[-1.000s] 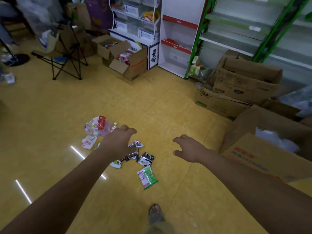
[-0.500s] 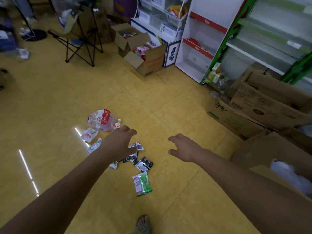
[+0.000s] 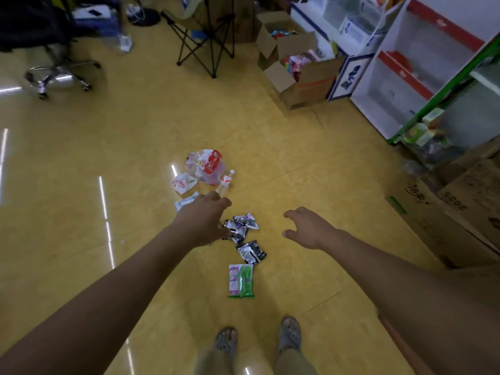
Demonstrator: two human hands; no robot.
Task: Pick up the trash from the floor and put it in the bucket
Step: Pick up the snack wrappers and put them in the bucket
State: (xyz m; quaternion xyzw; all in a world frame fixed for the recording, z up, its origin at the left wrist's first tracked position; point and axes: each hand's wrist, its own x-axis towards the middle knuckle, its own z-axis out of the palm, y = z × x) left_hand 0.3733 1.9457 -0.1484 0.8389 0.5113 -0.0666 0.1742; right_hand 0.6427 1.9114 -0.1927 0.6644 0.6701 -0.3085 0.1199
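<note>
Both arms are stretched forward and down over the yellow floor, and neither hand holds anything. The left hand is loosely curled with the fingers bent downward, not closed on any object; the right hand is open, fingers spread and slightly hooked. The trash lies in a loose line that runs away from the person, and this line passes almost under the left hand. Just to the right of the left hand, partly hidden by it, is a small heap of dark wrappers; whether the fingers already touch them cannot be told. Nearer to the person from that hand lies another dark packet, and nearer again a pink and green packet, whose long side points toward the feet. Beyond the left hand lie a small clear bottle, a white wrapper, a pale flat wrapper at the knuckles, and farthest a crumpled red and white bag. The right hand is apart from all of this, to the right of the dark wrappers with bare floor between. So the left hand seems the nearer one for the first grasp, probably straight down on the dark heap. No bucket can be seen in this view, so where the trash must go is not clear from here.
</note>
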